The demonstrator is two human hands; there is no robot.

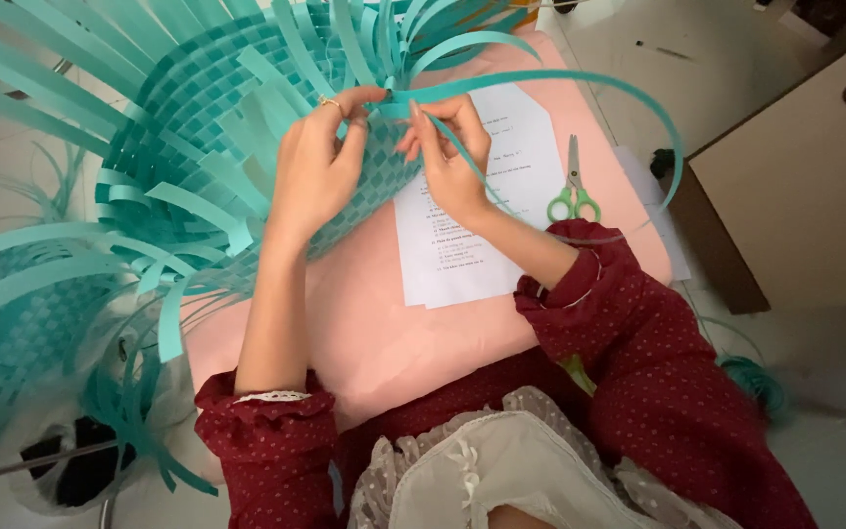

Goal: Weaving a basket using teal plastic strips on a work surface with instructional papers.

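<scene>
Left hand, a ring on one finger, presses its curled fingers against the rim of a half-woven basket of flat turquoise plastic strips, thumb and fingertips pinching the spot where the weave ends. Right hand is closed in a narrow pinch on one long loose turquoise strip, which arcs out over the far right part of the pink table top and curves back down toward the right sleeve. The basket lies tipped on its side over the far left corner of the table, its open mouth turned toward the person.

Judging by how things lie, the work is well along but not finished: the basket's wall shows a tight, even checker weave over a broad area, while many strip ends stand free all around the rim, unwoven and untrimmed. The long strip in the right hand looks like the row now being threaded.

A white printed sheet of paper lies on the table under the right hand, and small green-handled scissors rest just beside it toward the right edge. A second turquoise woven piece sits off the left edge, blurred and cut off by the frame. The basket's base is out of sight, and the exact point where the strip enters the weave is hidden by the fingers.
</scene>
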